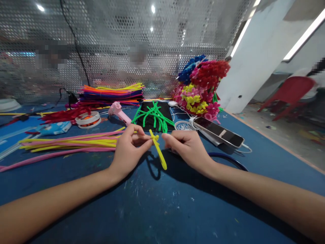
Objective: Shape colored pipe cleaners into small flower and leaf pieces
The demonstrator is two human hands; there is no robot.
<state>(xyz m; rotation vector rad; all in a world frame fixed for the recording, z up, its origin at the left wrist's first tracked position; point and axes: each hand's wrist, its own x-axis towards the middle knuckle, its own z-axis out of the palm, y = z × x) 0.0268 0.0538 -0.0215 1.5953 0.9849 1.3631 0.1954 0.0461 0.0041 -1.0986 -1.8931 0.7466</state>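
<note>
My left hand (130,149) pinches a yellow pipe cleaner (160,156) between thumb and fingertips. The yellow piece is bent into small loops near the fingers, with a folded length pointing down toward me. Just to its right is my right hand (186,145), thumb and fingers closed; whatever they grip, if anything, is hidden. A small gap shows between my right fingertips and the yellow loops. Behind both hands, green pipe cleaners (154,113) lie on a black mat (166,110). Yellow and pink pipe cleaners (73,141) lie beside my left hand.
A pink glue gun (119,112), white tape roll (88,120) and bundled pipe cleaners (110,95) stand at back left. To the right are a bead dish (185,125), a phone (219,132) with cable, and fuzzy flowers (200,89). A perforated metal screen (157,30) backs the table.
</note>
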